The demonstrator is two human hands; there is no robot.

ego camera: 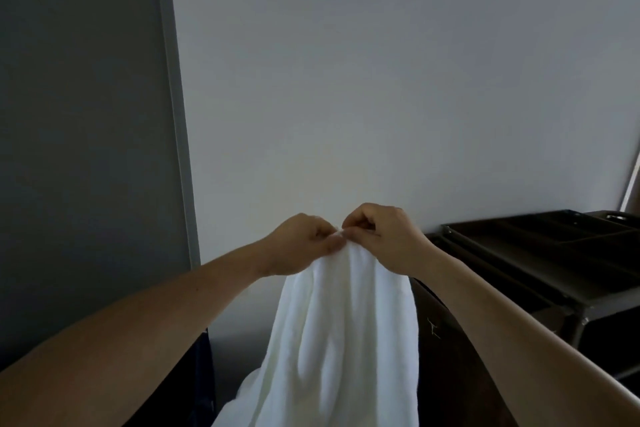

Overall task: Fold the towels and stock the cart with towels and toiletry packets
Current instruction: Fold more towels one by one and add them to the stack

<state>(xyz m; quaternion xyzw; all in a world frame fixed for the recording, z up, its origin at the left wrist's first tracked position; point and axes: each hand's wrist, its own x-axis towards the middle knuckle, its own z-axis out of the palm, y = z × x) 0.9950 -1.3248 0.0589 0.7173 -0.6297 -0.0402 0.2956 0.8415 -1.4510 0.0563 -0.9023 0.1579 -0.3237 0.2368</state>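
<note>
We see one white towel point(346, 340), soft and thick, hanging in long loose folds from its top edge. That edge is bunched together and pinched between the left grip point(301, 246) and the right grip point(381, 239), which meet knuckle to knuckle above it. The lower part spreads wider and runs out of view below. To the right stands the dark cart point(519, 267), its top tray split into several compartments, apart from the towel.

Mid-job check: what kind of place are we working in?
Probably a hotel housekeeping or linen area: a dark service cart with a divided top tray stands at right, and the left hand and right hand pinch a white towel before a plain wall.
</note>
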